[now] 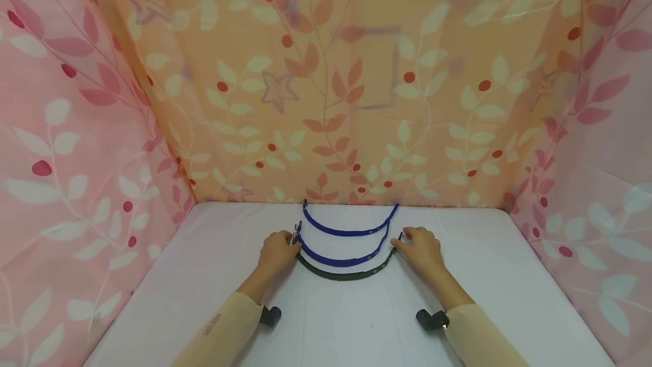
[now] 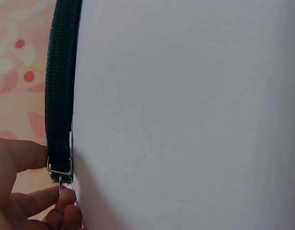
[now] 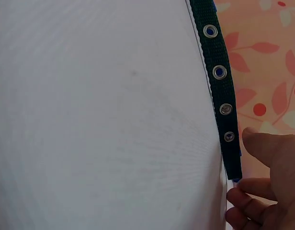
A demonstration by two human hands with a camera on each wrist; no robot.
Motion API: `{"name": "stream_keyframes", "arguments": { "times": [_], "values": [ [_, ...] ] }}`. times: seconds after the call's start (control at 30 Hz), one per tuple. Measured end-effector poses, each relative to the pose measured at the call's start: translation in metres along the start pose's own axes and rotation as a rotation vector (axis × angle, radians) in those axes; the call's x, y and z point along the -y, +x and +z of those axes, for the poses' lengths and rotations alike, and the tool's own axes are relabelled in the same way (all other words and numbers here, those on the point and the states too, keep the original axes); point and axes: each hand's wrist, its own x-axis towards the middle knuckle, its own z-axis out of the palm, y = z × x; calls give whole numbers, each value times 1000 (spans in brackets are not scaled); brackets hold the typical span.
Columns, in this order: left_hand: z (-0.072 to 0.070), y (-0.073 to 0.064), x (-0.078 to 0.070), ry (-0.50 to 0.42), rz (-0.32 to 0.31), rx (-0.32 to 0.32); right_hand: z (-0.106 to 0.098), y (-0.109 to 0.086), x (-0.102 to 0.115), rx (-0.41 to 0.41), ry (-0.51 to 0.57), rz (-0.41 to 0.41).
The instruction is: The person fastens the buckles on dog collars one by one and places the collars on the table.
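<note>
A dark green collar (image 1: 346, 276) with metal eyelets and a buckle lies curved on the white table, nearest the person. My left hand (image 1: 277, 251) is at its buckle end; in the left wrist view the thumb and fingertips pinch around the metal buckle (image 2: 59, 165). At the eyelet end, my right hand (image 1: 420, 248) has its thumb beside the strap edge and its fingers just below the tip, loosely parted in the right wrist view. Beyond the green collar are two blue collars (image 1: 336, 263), the farther blue collar (image 1: 338, 233) close to the table's back edge.
The white table (image 1: 346, 327) fills the space between patterned cloth walls. An orange floral cloth (image 1: 326, 101) stands right behind the back edge, with pink floral cloths (image 1: 76, 186) at both sides. Black wrist cameras (image 1: 271, 316) sit by the sleeves.
</note>
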Motion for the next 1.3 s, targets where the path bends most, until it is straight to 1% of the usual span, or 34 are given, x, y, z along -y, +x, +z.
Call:
{"name": "stream_keyframes", "arguments": {
  "times": [0.2,0.37,0.53,0.63,0.7,0.8,0.87,1.0,1.1,1.2,1.3],
  "values": [
    [-1,-1,-5,3,-25,-8,1,3,4,20,-60,18],
    [2,2,-5,-15,-53,-14,-1,6,9,22,-93,39],
    [2,1,-2,-70,-85,-25,0,5,12,-6,-19,75],
    [1,-2,0,-114,-97,-38,0,2,11,-37,25,81],
    [0,-4,1,-138,-94,-55,0,0,11,-57,45,85],
    [-2,-9,2,-174,-78,-81,-2,-4,11,-70,95,97],
    [-5,-13,3,-204,-52,-96,-5,-8,12,-68,139,113],
    [-10,-21,4,-264,25,-111,-14,-16,18,-74,239,118],
    [-12,-24,6,-299,88,-111,-20,-21,24,-95,302,108],
    [-13,-26,8,-331,114,-113,-26,-26,30,-113,348,88],
    [-16,-30,9,-354,106,-108,-33,-32,37,-118,379,58]
  ]
}}
